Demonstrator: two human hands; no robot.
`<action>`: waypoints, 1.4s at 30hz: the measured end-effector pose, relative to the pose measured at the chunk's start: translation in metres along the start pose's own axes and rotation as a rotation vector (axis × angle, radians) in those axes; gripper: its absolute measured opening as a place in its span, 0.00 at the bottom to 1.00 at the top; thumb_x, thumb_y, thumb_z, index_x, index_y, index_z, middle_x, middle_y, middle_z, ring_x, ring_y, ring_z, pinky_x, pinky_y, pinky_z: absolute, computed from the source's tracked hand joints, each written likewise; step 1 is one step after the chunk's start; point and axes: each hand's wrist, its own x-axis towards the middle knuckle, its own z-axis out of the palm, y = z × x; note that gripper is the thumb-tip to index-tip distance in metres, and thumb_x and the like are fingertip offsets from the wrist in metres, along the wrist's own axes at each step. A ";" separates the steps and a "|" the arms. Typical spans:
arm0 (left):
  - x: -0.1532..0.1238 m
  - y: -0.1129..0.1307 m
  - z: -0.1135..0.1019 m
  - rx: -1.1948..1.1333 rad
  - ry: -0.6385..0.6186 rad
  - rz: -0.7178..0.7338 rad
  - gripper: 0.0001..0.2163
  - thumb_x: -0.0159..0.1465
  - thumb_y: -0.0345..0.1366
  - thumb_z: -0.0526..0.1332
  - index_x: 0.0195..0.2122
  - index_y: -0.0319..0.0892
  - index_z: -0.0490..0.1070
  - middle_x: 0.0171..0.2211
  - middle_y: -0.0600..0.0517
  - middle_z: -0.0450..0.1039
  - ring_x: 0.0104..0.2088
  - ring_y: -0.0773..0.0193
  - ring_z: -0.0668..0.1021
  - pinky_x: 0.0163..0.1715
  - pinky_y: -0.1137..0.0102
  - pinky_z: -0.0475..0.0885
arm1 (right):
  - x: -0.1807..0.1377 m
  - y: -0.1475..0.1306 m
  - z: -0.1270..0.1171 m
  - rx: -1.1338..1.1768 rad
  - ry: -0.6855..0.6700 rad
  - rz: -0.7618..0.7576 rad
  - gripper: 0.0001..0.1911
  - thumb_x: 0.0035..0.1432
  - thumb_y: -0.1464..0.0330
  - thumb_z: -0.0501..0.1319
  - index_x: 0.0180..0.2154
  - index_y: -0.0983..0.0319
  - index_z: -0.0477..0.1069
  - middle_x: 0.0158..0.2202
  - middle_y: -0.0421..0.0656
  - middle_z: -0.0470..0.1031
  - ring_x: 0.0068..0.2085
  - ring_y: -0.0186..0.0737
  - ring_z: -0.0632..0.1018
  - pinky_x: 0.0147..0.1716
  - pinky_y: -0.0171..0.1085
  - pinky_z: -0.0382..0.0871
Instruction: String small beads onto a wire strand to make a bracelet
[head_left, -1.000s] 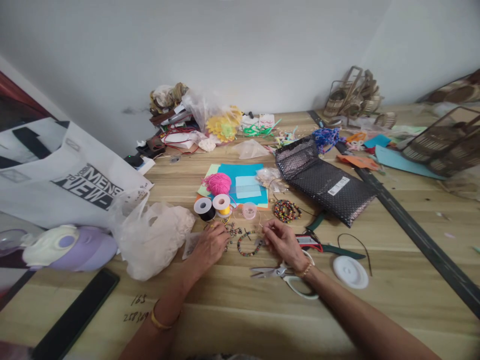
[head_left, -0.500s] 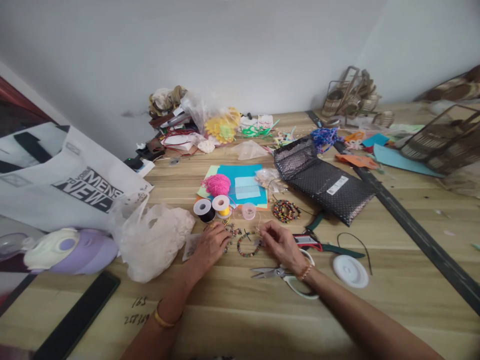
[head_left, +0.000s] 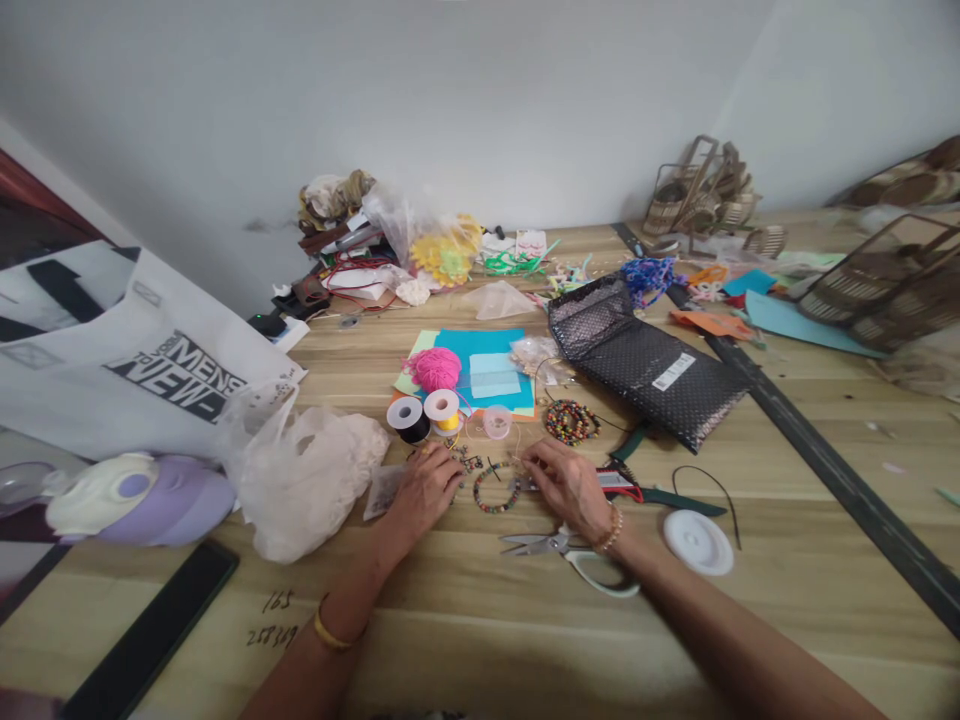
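Note:
A string of multicoloured beads (head_left: 496,508) lies in a partial ring on the table between my hands. Beside its right end, my right hand (head_left: 568,487) pinches a thin pale cord (head_left: 517,440) that rises towards the small clear spool. To the left, my left hand (head_left: 429,490) has its fingers drawn together and bent down among loose beads (head_left: 471,462); whatever its fingertips hold is hidden. Scissors (head_left: 536,543) with white handles lie beneath my right wrist. A utility knife (head_left: 617,480) sits just beyond that hand, partly covered.
Behind the beads stand a black thread spool (head_left: 409,424), a yellow thread spool (head_left: 442,410) and a clear spool (head_left: 498,422). Pink yarn (head_left: 436,370) rests on coloured paper. A coiled bead strand (head_left: 571,422), black padded envelope (head_left: 652,370), white spool (head_left: 699,543) and plastic bag (head_left: 307,480) surround them.
My right hand has turned slightly and shifted a little to the right, its fingers staying near the string's end. My left hand has moved very little among the loose beads.

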 end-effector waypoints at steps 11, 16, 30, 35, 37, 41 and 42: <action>0.002 0.004 0.002 -0.123 0.208 0.049 0.06 0.62 0.28 0.59 0.31 0.41 0.74 0.32 0.49 0.73 0.41 0.58 0.72 0.43 0.62 0.69 | 0.001 0.006 0.001 0.031 0.004 0.077 0.08 0.61 0.70 0.54 0.32 0.62 0.71 0.28 0.41 0.74 0.28 0.37 0.73 0.28 0.33 0.62; 0.002 0.002 0.004 -0.131 0.222 0.049 0.05 0.61 0.27 0.61 0.31 0.42 0.75 0.33 0.48 0.74 0.42 0.57 0.73 0.43 0.62 0.70 | 0.001 0.004 0.001 0.047 0.004 0.084 0.09 0.61 0.69 0.54 0.32 0.62 0.71 0.27 0.42 0.74 0.27 0.37 0.72 0.28 0.33 0.62; 0.004 0.029 -0.007 -0.528 0.308 -0.141 0.04 0.58 0.34 0.64 0.27 0.42 0.76 0.28 0.50 0.75 0.34 0.59 0.75 0.39 0.65 0.70 | 0.001 -0.006 -0.001 0.120 0.006 0.096 0.08 0.61 0.68 0.55 0.31 0.62 0.71 0.27 0.41 0.73 0.27 0.36 0.71 0.28 0.33 0.62; 0.003 0.043 -0.004 -1.090 0.111 -0.528 0.07 0.54 0.39 0.66 0.26 0.40 0.75 0.23 0.53 0.74 0.26 0.64 0.74 0.31 0.69 0.69 | -0.003 -0.026 0.000 0.340 -0.011 0.142 0.09 0.62 0.67 0.56 0.31 0.63 0.71 0.25 0.40 0.72 0.26 0.34 0.71 0.26 0.32 0.63; 0.003 0.044 0.002 -1.262 0.076 -0.572 0.10 0.53 0.41 0.67 0.26 0.40 0.74 0.21 0.54 0.72 0.25 0.65 0.73 0.31 0.69 0.69 | -0.005 -0.035 0.000 0.408 -0.003 0.159 0.09 0.61 0.67 0.56 0.31 0.63 0.71 0.26 0.41 0.73 0.27 0.34 0.71 0.27 0.32 0.64; 0.003 0.041 0.013 -1.417 0.037 -0.574 0.09 0.52 0.42 0.67 0.26 0.41 0.72 0.22 0.53 0.72 0.25 0.64 0.73 0.31 0.67 0.70 | -0.008 -0.046 -0.002 0.472 -0.024 0.159 0.08 0.60 0.68 0.57 0.30 0.63 0.70 0.25 0.40 0.72 0.27 0.34 0.71 0.27 0.31 0.65; 0.003 0.040 0.015 -1.428 0.033 -0.566 0.09 0.53 0.41 0.67 0.27 0.42 0.72 0.22 0.52 0.72 0.26 0.64 0.74 0.31 0.67 0.70 | -0.008 -0.047 -0.002 0.472 -0.030 0.153 0.08 0.60 0.69 0.57 0.30 0.63 0.70 0.25 0.40 0.71 0.27 0.34 0.71 0.26 0.31 0.65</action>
